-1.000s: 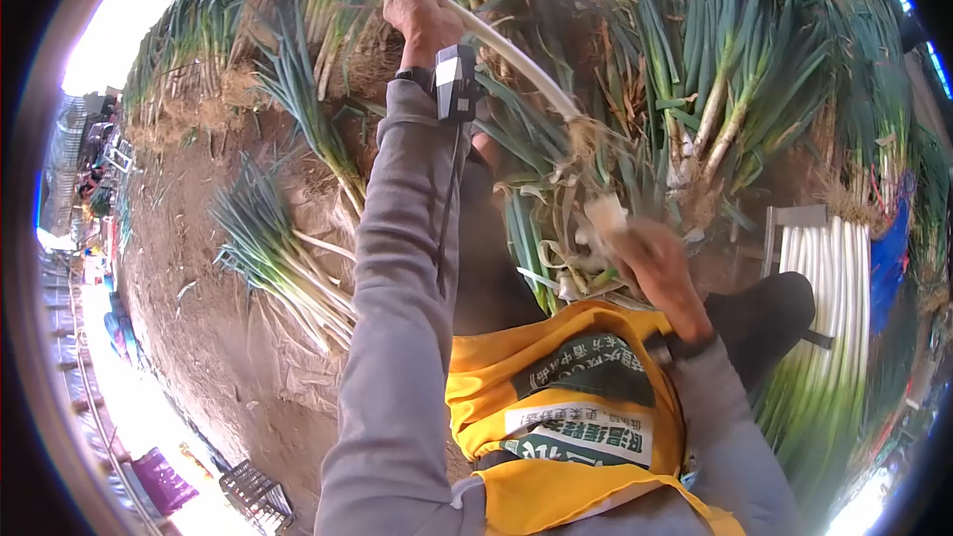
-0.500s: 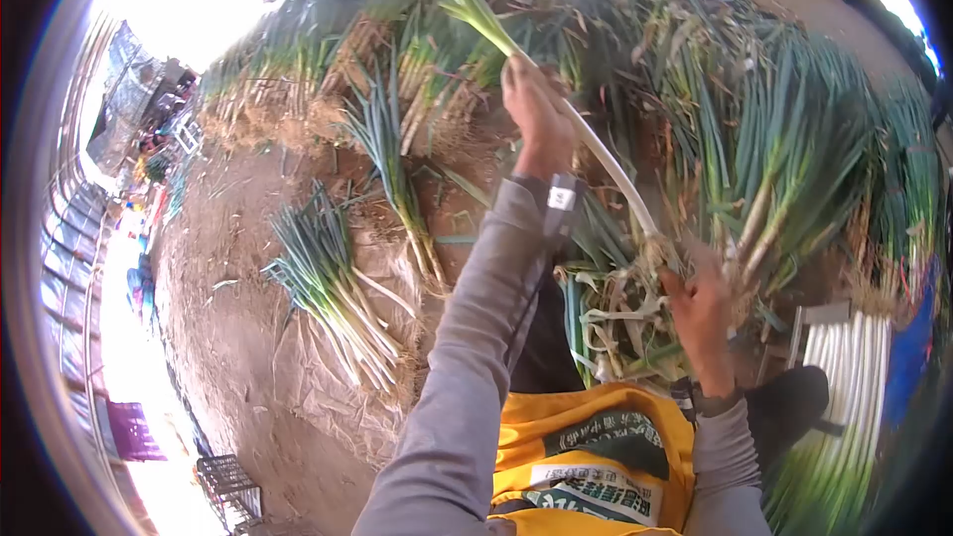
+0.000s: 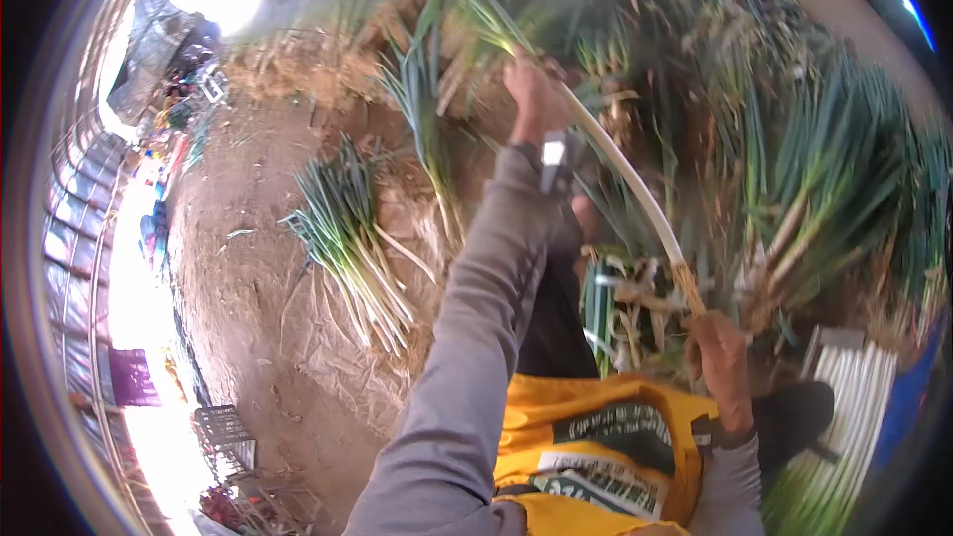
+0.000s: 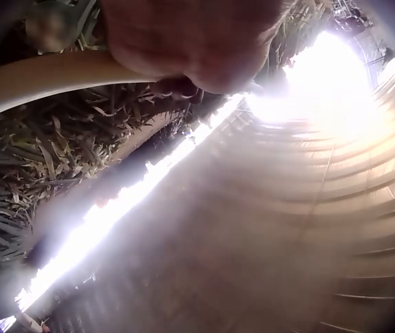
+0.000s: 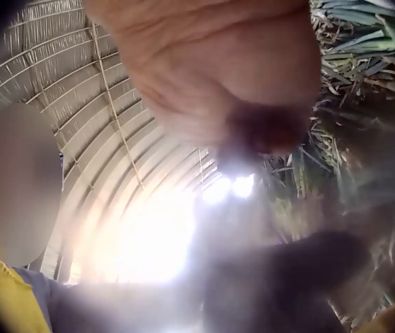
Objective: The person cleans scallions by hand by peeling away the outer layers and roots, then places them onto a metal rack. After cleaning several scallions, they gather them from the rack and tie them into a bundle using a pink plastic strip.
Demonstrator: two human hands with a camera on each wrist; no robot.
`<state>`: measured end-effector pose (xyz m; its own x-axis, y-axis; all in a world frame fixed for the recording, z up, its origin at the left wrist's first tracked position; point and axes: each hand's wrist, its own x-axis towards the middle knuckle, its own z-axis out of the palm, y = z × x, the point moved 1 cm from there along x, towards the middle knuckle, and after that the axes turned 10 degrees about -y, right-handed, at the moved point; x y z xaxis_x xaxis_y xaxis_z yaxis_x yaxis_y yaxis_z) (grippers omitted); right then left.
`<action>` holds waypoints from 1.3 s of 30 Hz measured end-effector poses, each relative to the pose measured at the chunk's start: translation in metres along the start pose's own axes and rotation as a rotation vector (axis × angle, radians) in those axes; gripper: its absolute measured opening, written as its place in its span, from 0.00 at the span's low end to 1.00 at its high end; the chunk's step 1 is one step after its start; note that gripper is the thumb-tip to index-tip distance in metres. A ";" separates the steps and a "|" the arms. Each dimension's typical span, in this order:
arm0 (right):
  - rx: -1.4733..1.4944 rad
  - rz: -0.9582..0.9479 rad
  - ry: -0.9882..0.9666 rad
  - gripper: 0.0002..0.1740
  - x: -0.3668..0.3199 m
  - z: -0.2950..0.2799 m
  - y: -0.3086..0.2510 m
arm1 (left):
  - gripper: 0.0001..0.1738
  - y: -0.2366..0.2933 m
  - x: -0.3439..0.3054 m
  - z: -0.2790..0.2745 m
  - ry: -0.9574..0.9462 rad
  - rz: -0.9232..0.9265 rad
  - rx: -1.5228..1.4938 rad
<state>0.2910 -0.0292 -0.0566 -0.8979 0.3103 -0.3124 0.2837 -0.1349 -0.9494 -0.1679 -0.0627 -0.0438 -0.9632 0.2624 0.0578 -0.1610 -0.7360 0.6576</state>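
Note:
My left hand (image 3: 536, 94) grips a long green onion (image 3: 630, 174) just below its green leaves. The white stalk bends down to the right, ending in brownish roots near my knees. At that root end my right hand (image 3: 722, 362) has its fingers curled round the strands. In the left wrist view the pale stalk (image 4: 52, 75) runs out from under the left hand (image 4: 190, 41). The right hand (image 5: 218, 69) looks blurred in the right wrist view, and its fingertips are partly hidden. Peeled leaf scraps (image 3: 630, 303) lie below the stalk.
Peeled white green onions (image 3: 859, 397) lie in a bundle beside a metal stand at the right. Unpeeled bunches (image 3: 824, 179) stand behind them. A smaller bunch (image 3: 362, 258) lies on the dirt floor at left, and a dark crate (image 3: 225, 437) sits lower left.
The right hand first swung near the roots with a pale scrap, then moved to the root end and down, drawing the stalk into a bend. The left hand kept its grip; the head view shifted.

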 end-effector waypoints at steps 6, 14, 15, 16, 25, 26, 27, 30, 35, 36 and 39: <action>-0.625 -0.363 0.038 0.12 -0.056 -0.004 -0.033 | 0.17 -0.013 -0.003 0.005 0.008 -0.130 -0.073; -1.009 -0.511 0.458 0.19 -0.057 -0.059 -0.038 | 0.18 -0.028 -0.045 0.063 -0.210 -0.018 0.160; -1.123 -0.481 0.534 0.19 -0.044 -0.058 -0.043 | 0.18 -0.037 -0.062 0.075 -0.287 -0.026 0.159; -0.843 -0.439 0.481 0.21 -0.032 -0.056 -0.057 | 0.18 -0.040 -0.082 0.088 -0.317 -0.091 0.106; -0.084 -0.465 0.294 0.31 0.131 -0.073 -0.164 | 0.16 -0.070 -0.195 0.126 -0.616 -0.324 0.176; -0.037 -0.450 0.171 0.29 0.144 -0.074 -0.168 | 0.16 -0.072 -0.196 0.126 -0.637 -0.319 0.148; 0.011 -0.434 0.043 0.27 0.152 -0.074 -0.167 | 0.16 -0.073 -0.195 0.126 -0.654 -0.312 0.122; 0.118 -0.556 0.113 0.20 0.148 -0.059 -0.170 | 0.16 -0.069 -0.187 0.126 -0.620 -0.265 0.144; 0.126 -0.820 0.182 0.12 0.125 -0.048 -0.170 | 0.19 -0.057 -0.157 0.119 -0.455 -0.230 0.048; 0.210 -0.942 0.174 0.14 0.110 -0.050 -0.181 | 0.19 -0.057 -0.147 0.116 -0.435 -0.225 0.054; 0.056 -0.998 0.280 0.15 0.093 -0.102 -0.194 | 0.18 -0.053 -0.133 0.103 -0.375 -0.220 -0.031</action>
<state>0.1866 0.1222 0.0952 -0.6037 0.5110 0.6119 -0.5684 0.2622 -0.7798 -0.0094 0.0063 -0.0090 -0.7615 0.6192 0.1916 -0.3652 -0.6540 0.6625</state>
